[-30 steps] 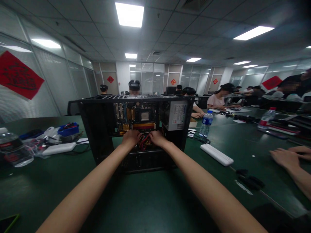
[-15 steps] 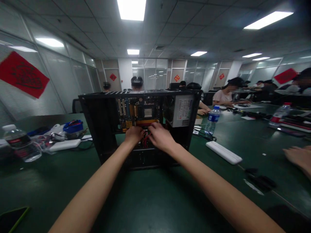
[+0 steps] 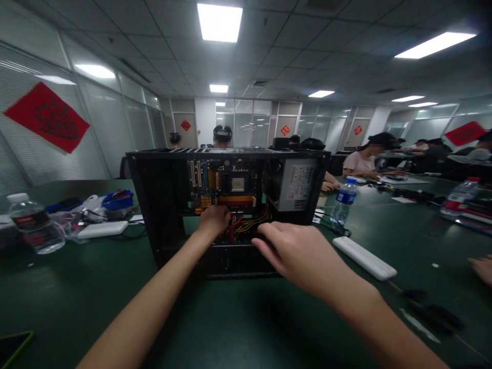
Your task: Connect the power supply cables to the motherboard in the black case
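A black computer case (image 3: 238, 261) stands upright on the table with its side open toward me. Inside it are a motherboard (image 3: 238, 183) and, at upper right, a power supply (image 3: 299, 183). Red, white and yellow cables (image 3: 249, 224) run along the lower part. My left hand (image 3: 215, 220) reaches into the case, its fingers closed at the left end of these cables; the fingertips are partly hidden. In front of the case's lower right side is my right hand (image 3: 295, 251), with thumb and fingers apart and nothing seen in them.
Left on the green table (image 3: 238, 328) are a water bottle (image 3: 34, 223), a white power strip (image 3: 103, 229) and a blue bag (image 3: 117, 200). To the right stand another bottle (image 3: 344, 200) and a white power strip (image 3: 364, 257). Another person's hand (image 3: 482, 269) rests at the right edge.
My right hand has drawn back from the cables toward me and to the right, uncovering the yellow and red cables. My left hand stays inside the case. The view has tilted slightly.
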A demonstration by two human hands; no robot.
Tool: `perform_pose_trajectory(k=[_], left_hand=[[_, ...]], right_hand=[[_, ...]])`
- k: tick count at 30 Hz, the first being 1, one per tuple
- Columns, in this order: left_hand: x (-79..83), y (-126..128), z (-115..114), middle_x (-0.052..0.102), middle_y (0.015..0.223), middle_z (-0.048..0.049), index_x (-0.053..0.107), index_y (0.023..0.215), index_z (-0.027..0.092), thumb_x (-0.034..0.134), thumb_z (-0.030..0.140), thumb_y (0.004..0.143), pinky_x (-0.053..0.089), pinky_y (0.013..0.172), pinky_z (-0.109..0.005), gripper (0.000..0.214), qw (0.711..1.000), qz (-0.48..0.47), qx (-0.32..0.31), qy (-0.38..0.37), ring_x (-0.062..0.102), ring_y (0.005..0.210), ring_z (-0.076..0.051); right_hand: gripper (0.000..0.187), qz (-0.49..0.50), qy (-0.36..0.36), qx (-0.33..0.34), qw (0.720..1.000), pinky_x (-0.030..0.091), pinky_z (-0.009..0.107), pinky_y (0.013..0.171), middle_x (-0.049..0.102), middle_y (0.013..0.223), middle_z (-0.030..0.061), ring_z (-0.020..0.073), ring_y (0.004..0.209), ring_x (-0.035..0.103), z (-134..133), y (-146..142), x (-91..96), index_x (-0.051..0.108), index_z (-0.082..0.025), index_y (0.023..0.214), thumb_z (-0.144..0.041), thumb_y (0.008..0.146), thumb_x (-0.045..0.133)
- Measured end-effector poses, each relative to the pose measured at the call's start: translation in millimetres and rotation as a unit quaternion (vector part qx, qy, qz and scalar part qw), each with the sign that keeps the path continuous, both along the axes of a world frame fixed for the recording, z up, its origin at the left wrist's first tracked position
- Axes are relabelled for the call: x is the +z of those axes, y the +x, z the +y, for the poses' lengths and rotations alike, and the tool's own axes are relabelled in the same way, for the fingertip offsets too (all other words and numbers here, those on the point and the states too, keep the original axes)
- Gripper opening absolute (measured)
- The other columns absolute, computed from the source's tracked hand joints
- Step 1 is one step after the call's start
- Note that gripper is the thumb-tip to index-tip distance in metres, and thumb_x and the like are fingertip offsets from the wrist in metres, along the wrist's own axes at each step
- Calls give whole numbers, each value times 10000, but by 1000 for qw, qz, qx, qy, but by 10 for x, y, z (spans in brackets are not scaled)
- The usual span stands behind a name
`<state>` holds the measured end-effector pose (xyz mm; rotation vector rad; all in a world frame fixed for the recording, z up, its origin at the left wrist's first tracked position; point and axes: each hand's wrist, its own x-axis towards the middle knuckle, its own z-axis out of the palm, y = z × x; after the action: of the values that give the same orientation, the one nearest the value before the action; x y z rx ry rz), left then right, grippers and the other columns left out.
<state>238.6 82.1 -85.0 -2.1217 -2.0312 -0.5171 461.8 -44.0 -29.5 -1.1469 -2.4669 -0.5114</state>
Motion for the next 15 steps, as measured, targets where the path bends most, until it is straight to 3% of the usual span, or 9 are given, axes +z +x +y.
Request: perform_pose_trajectory(k=[3,7,11,15], left_hand=[[11,7,-57,711,923,-92,621,1063,216,426,452,936,459,688,-331,332,1000,-13,-11,25,676,856,-263],[32,16,-86,701,878,-58,605,929,223,453,391,937,410,671,-298,227,997,-20,-69,20,656,814,-212],[4,15,-47,688,833,-44,594,861,219,468,355,935,382,663,-296,199,996,-45,-77,13,636,791,-197],[-15,9,-76,666,806,-30,566,815,214,491,351,929,366,655,-292,193,991,-68,-113,7,614,776,-186]], right_hand=[[352,-61,-100,13,993,472,294,717,701,964,117,249,897,678,427,-233,-277,666,-163,964,-413,1014,423],[467,-33,-182,35,982,473,311,780,719,1001,118,260,930,688,808,-387,-545,700,-172,1004,-423,1045,309],[518,-1,-239,57,969,480,322,817,732,1041,101,258,946,695,893,-374,-609,724,-208,1070,-466,1042,275],[549,-6,-237,51,970,506,352,795,740,1012,104,279,913,707,858,-350,-607,741,-214,1038,-485,1034,263]])
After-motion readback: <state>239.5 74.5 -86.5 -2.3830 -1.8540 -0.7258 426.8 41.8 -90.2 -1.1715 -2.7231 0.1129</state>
